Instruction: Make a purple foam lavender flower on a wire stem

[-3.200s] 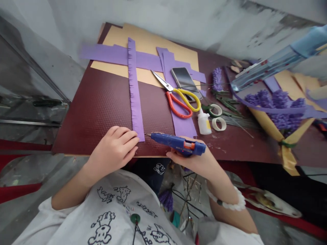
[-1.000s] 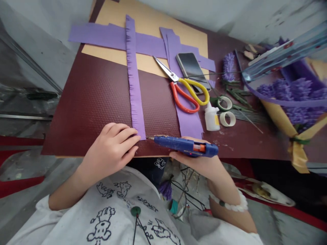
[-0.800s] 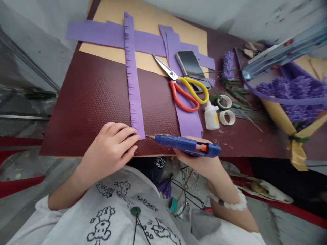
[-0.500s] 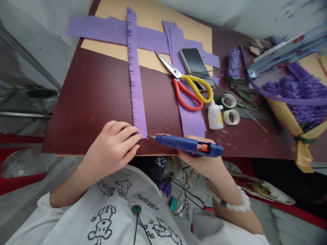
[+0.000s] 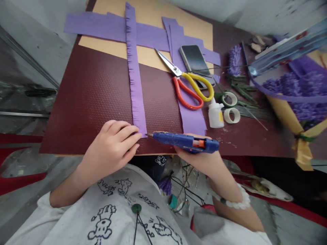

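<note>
Fringed strip at board edge, left hand pressing; right hand gripping glue gun.

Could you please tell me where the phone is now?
In the head view, the phone lies upper right on a purple strip, its near corner under the scissors.

Orange-and-yellow scissors lie against a smartphone, beside a glue bottle and 2 tape rolls.

A dark red pebbled board — tan card, a fringed purple strip, scissors, and what looks like a glue bottle.
</note>
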A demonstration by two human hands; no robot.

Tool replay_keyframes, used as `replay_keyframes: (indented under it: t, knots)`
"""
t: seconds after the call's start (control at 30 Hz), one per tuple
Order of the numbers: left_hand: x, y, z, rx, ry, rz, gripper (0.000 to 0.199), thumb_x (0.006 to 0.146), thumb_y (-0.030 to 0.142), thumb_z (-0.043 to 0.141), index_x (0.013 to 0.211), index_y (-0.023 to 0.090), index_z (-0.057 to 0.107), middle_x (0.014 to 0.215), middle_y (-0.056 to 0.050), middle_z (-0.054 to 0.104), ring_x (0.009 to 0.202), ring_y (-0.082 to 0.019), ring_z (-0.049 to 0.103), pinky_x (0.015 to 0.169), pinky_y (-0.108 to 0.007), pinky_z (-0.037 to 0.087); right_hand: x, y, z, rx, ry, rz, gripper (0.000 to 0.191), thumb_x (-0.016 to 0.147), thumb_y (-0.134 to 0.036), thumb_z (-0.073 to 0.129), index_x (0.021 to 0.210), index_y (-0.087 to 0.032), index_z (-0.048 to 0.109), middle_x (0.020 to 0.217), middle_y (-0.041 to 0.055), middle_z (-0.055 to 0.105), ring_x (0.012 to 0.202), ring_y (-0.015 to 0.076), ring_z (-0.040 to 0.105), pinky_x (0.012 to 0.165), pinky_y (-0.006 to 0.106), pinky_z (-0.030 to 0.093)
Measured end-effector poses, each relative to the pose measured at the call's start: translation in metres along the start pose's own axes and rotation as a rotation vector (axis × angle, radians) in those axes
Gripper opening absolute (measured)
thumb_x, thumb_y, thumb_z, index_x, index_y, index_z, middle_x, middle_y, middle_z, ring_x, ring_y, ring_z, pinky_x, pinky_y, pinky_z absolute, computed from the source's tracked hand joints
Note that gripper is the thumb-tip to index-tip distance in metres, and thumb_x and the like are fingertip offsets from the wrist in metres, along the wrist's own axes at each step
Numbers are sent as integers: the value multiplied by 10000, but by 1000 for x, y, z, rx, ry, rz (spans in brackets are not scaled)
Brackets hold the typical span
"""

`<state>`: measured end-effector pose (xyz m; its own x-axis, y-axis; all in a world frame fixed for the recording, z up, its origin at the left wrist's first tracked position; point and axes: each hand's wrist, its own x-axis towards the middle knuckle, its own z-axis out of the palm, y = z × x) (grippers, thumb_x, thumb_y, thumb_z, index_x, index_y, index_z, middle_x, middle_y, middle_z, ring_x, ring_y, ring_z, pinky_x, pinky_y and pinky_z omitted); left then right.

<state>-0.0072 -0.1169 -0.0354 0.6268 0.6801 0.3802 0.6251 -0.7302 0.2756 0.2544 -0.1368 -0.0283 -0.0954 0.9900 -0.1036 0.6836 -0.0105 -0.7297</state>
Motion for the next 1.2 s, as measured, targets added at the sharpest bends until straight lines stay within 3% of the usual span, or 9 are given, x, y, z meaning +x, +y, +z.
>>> replay_keyframes:
  t: [0.2, 0.47, 0.77, 1.2]
  knots:
    - [0, 0, 0, 4, 7, 2, 217, 863, 178, 555, 1055, 157, 653, 1097, -59, 695, 1030, -240, 587, 907, -424, 449, 1, -6, 0, -3, -4, -68, 190, 747, -283, 672, 616, -203, 560, 571, -12, 585, 503, 124, 520, 477, 241, 434]
    - [1, -1, -1, 2, 6, 4, 211, 858, 168, 556, 1044, 161, 657, 1093, -63, 696, 1027, -239, 592, 906, -426, 453, 0, -5, -1, 85, -15, -145, 74, 743, -194, 690, 733, -200, 617, 674, -13, 643, 566, 116, 587, 527, 214, 472]
    - [0, -1, 0, -4, 6, 3, 216, 849, 164, 569, 1046, 164, 657, 1097, -61, 692, 1031, -241, 591, 909, -431, 455, 0, -3, -4, 124, -14, -249, 79, 741, -167, 679, 799, -204, 639, 798, 26, 697, 681, 158, 650, 625, 248, 534]
    - [1, -1, 0, 0, -5, 0, 214, 855, 163, 556, 1047, 174, 650, 1100, -59, 691, 1033, -240, 592, 909, -428, 452, -1, 1, -3, 99, 6, -223, 63, 758, -217, 692, 816, -214, 669, 831, 38, 717, 705, 179, 667, 647, 276, 554]
